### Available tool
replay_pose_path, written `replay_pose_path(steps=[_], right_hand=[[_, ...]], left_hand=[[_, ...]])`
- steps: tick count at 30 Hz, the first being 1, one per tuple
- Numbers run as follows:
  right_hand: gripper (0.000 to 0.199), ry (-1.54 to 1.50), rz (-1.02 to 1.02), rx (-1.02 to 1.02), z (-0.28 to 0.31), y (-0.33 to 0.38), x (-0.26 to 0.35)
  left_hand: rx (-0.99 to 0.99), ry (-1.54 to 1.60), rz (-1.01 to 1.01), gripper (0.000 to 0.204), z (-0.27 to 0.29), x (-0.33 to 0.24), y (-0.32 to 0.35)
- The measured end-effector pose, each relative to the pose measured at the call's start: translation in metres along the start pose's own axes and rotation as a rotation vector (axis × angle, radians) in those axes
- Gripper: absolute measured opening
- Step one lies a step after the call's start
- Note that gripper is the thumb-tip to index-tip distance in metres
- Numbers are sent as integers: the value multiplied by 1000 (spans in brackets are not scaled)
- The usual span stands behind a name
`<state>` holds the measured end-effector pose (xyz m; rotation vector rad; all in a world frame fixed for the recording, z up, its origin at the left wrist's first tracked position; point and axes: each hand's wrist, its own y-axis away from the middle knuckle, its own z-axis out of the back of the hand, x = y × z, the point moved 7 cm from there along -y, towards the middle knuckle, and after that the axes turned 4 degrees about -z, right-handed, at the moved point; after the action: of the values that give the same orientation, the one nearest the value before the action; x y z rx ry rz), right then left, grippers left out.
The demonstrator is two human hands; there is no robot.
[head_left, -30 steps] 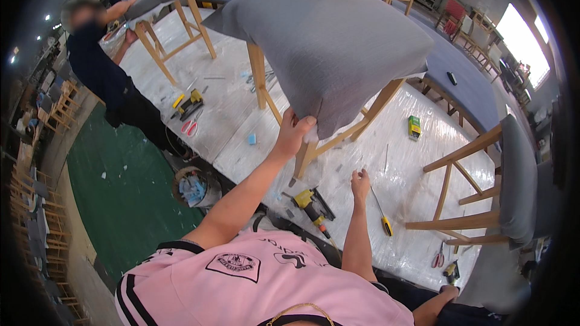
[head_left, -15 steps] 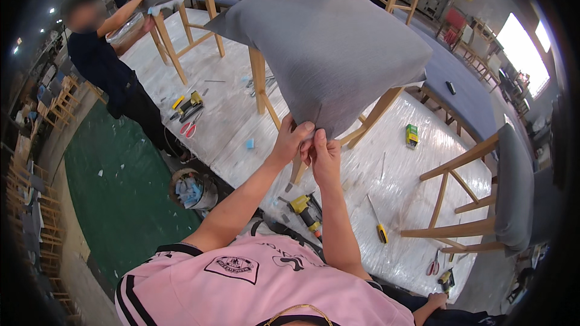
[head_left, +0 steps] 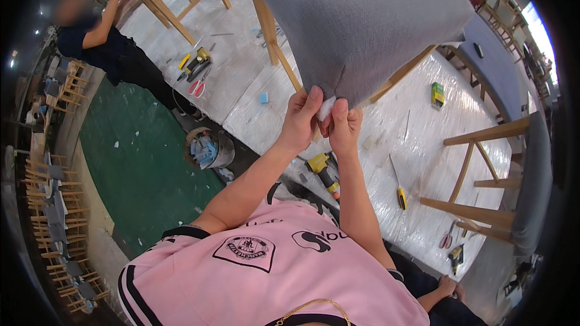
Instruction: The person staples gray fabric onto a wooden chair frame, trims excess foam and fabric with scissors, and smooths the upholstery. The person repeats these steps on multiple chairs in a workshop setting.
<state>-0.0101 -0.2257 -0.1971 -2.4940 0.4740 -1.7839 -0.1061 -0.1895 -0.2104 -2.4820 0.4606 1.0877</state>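
Note:
A wooden chair's seat under grey upholstery fabric (head_left: 374, 24) fills the upper middle, its seamed front corner toward me. At that corner my left hand (head_left: 301, 119) is closed, thumb and fingers pinching the fabric's lower edge. Close beside it, my right hand (head_left: 344, 131) pinches the same edge from the other side of the seam. A tuft of white padding (head_left: 326, 108) shows between my two thumbs. The undersides of both hands' grips are partly hidden. Below the right wrist lies a yellow-and-black staple gun (head_left: 321, 169).
The plastic-covered table (head_left: 386, 139) bears a screwdriver (head_left: 400, 196), red-handled scissors (head_left: 197, 88), a second staple gun (head_left: 198, 63) and a small green-yellow box (head_left: 437, 95). A grey chair (head_left: 531, 181) lies at right. A scrap bucket (head_left: 222, 150) stands left. A co-worker (head_left: 115, 42) handles another chair.
My view has moved closer to the seat corner. White padding now shows between my hands, where the fabric covered it before. The co-worker's arm at left is raised higher.

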Motion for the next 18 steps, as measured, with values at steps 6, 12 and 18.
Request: replay_pose_path(steps=[6,12,18], right_hand=[[64,0,108,1,3,2,-5],[65,-10,91,1,2,3,-1],[65,-1,35,-11,5,0,-7]], left_hand=[[91,139,-2,36,8,8,-5],[110,55,58,50,21,17,-5],[-80,-254,-249,86,-13,-33,-28]])
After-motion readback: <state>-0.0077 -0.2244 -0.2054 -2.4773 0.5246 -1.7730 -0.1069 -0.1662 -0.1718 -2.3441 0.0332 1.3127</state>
